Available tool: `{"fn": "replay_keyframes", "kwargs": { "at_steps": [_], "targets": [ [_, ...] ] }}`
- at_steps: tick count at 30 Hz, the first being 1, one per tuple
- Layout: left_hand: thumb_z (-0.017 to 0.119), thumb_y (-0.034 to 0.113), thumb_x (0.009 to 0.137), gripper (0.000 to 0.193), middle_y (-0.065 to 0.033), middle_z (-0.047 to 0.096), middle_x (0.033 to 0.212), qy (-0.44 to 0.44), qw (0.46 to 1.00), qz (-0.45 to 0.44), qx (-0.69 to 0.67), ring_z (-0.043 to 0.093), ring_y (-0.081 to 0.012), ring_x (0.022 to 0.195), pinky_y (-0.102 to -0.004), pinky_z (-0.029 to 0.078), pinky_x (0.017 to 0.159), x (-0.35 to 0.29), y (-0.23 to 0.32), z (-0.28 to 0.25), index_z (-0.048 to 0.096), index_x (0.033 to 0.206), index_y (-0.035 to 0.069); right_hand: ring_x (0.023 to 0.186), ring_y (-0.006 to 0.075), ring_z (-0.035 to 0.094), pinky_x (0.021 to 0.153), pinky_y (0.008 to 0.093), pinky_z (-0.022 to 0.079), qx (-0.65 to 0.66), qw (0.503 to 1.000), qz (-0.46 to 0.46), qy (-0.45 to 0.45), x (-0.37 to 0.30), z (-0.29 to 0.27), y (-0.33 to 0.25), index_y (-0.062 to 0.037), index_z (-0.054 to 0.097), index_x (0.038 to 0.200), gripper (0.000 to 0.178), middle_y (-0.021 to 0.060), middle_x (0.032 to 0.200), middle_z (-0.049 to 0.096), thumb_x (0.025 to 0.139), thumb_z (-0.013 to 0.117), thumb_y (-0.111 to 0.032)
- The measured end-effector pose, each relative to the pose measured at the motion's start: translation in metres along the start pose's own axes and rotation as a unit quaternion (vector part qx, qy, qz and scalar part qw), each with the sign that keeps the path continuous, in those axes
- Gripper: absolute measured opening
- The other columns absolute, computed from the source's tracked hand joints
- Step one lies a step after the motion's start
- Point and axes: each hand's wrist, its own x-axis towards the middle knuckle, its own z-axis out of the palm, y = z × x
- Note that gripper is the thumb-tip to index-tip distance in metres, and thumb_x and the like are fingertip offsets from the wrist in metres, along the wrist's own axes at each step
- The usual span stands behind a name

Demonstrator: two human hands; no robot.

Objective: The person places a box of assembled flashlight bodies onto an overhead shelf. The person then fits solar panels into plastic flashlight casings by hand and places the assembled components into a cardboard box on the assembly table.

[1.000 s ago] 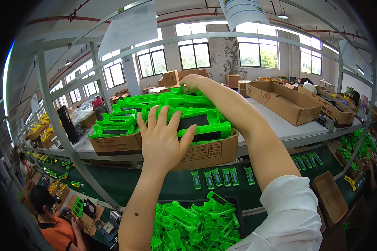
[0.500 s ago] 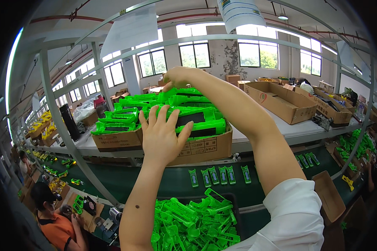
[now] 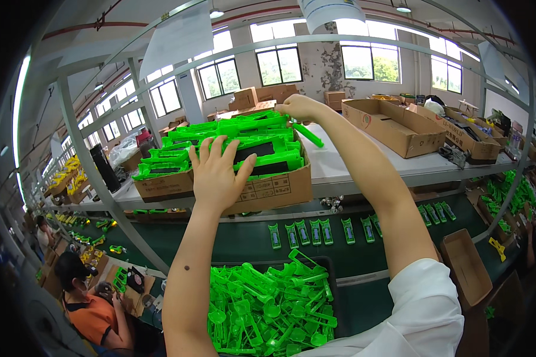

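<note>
A cardboard box (image 3: pixel 268 193) on the shelf is heaped with green plastic housings (image 3: pixel 220 134), some showing black panels. My left hand (image 3: pixel 215 172) rests on the near side of the box and its housings, fingers spread, gripping nothing. My right arm reaches over to the far right corner of the box, where my right hand (image 3: pixel 304 107) has its fingers bent down. Their tips are hidden, so what they hold cannot be made out. Just below that hand, a long green piece (image 3: pixel 308 135) slants out past the right side of the box.
Below me stands a dark bin (image 3: pixel 332 268) full of small green parts. Green units (image 3: pixel 348 231) line the conveyor belt (image 3: pixel 244 244). An open carton (image 3: pixel 393 128) sits on the shelf (image 3: pixel 333 169) to the right. A co-worker (image 3: pixel 95 309) sits lower left; metal posts (image 3: pixel 95 160) frame the shelf.
My right hand has moved right, from above the housings to the box's far right corner. The box's right end has shifted left and back. The slanting green piece now shows beside it.
</note>
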Motion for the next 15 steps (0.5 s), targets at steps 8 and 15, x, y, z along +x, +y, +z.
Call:
{"fn": "replay_keyframes", "kwargs": {
  "at_steps": [8, 15],
  "targets": [
    [0.047, 0.045, 0.079, 0.047, -0.0149, 0.045, 0.114, -0.030, 0.999, -0.018, -0.005, 0.036, -0.0320, 0.110, -0.0526, 0.019, 0.095, -0.002, -0.001, 0.000, 0.054, 0.105, 0.006, 0.074, 0.0250, 0.060, 0.063, 0.0355, 0.048, -0.317, 0.942, 0.101, -0.035, 0.022, 0.002, 0.083, 0.0014, 0.061, 0.081, 0.022, 0.0187, 0.084, 0.061, 0.073, 0.045, -0.011],
    [0.046, 0.045, 0.079, 0.046, -0.0149, 0.046, 0.113, -0.038, 0.999, -0.022, 0.001, 0.037, -0.0327, 0.109, -0.0525, 0.021, 0.094, -0.003, -0.002, -0.003, 0.054, 0.104, 0.007, 0.085, 0.0227, 0.059, 0.074, 0.0330, 0.047, -0.349, 0.921, 0.174, 0.009, 0.000, 0.007, 0.116, -0.0041, 0.063, 0.088, 0.043, 0.0113, 0.094, 0.061, 0.052, 0.075, -0.023]
  ]
}}
